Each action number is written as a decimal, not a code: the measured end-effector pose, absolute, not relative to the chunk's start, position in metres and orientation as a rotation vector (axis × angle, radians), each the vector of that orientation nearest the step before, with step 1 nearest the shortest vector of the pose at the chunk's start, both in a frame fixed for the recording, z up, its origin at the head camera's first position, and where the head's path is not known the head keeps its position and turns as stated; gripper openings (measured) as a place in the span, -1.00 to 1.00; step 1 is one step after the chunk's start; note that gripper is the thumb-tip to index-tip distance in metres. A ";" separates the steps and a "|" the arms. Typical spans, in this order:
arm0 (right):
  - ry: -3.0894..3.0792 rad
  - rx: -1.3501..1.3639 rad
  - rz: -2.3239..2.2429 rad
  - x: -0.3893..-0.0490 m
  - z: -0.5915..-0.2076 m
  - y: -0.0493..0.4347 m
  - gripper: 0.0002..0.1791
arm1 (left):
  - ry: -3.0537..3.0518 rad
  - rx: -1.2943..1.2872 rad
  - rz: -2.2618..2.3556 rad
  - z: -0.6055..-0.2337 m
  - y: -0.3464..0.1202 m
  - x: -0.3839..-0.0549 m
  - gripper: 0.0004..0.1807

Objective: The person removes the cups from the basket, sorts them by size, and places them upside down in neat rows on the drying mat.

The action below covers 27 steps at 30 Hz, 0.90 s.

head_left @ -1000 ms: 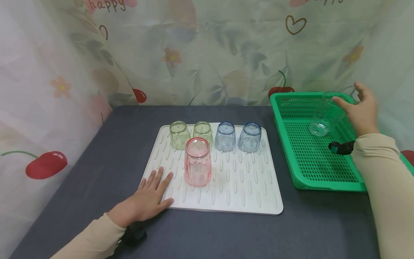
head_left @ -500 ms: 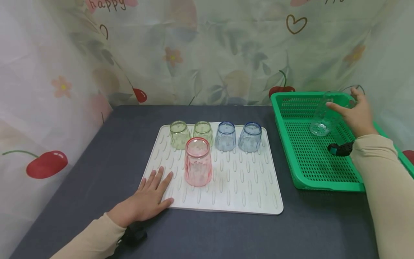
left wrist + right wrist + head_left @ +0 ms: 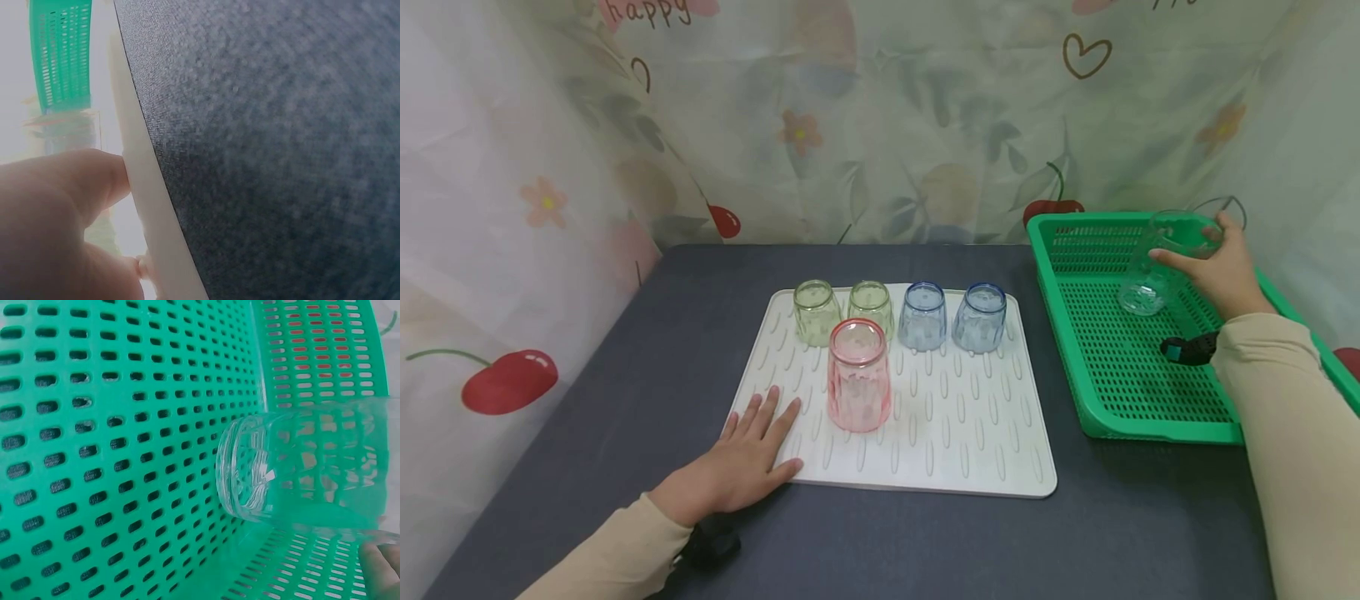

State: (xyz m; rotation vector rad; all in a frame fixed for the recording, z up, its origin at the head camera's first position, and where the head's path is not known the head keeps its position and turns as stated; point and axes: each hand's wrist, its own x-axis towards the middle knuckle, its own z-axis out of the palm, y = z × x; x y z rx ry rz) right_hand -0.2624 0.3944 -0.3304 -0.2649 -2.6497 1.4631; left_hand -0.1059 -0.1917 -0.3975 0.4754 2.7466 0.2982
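My left hand lies with spread fingers on the left front corner of a white ridged drying mat. In the left wrist view, the thumb touches the mat's edge. My right hand reaches into a green basket, its thumb and fingers around the upper part of a tall clear glass. In the right wrist view the glass's thick base is at the basket floor; only a fingertip shows by its upper end. A thin grey curved line of unclear kind shows behind that hand.
On the mat, two green glasses and two blue glasses stand upside down in a back row. A taller pink glass is in front of them. A printed curtain hangs behind the dark tabletop.
My right hand has moved left and slightly down onto the clear glass, and its fingers have closed in. The glass's base has hardly shifted. My left hand stays put.
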 end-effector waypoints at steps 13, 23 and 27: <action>-2.753 -0.298 1.413 -0.261 -0.330 0.398 0.23 | 2.735 0.464 0.295 -0.397 -0.191 -0.107 -0.13; -2.840 -0.257 1.300 -0.260 -0.328 0.399 0.19 | 2.741 0.476 0.321 -0.404 -0.193 -0.109 -0.11; -2.875 -0.235 1.278 -0.262 -0.325 0.395 0.22 | 2.741 0.479 0.337 -0.406 -0.195 -0.109 -0.11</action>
